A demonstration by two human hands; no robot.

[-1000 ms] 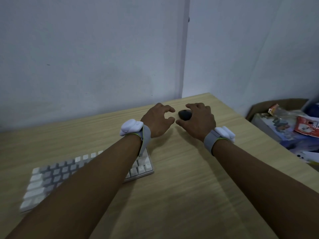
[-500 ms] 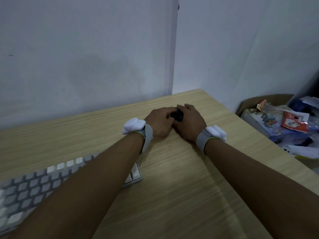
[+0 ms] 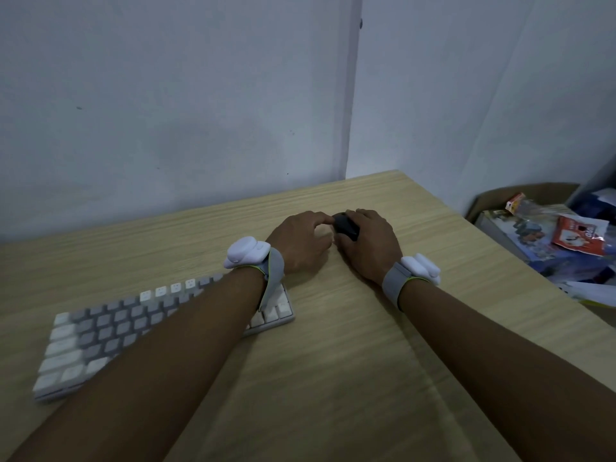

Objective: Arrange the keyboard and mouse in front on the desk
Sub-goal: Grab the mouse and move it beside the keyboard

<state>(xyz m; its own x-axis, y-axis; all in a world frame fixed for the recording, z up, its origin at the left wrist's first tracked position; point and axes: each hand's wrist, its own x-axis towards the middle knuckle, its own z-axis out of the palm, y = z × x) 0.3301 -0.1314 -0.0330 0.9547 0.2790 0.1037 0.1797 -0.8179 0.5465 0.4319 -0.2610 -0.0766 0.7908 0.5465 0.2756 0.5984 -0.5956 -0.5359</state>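
Observation:
A small black mouse [image 3: 345,225] sits near the far right corner of the wooden desk [image 3: 333,378]. My right hand [image 3: 370,245] is wrapped over it from the right, covering most of it. From the left, my left hand [image 3: 301,243] touches the mouse's side with its fingertips. A white and grey keyboard [image 3: 100,335] lies at an angle on the left of the desk, partly hidden under my left forearm.
The desk stands in a corner against pale walls [image 3: 166,111]. Beyond its right edge is an open cardboard box [image 3: 520,195] full of packets and papers. A white sensor is strapped on each wrist.
Both hands have closed in on the mouse, which lay bare between them a second ago. The view has shifted, so the keyboard shows more fully at left.

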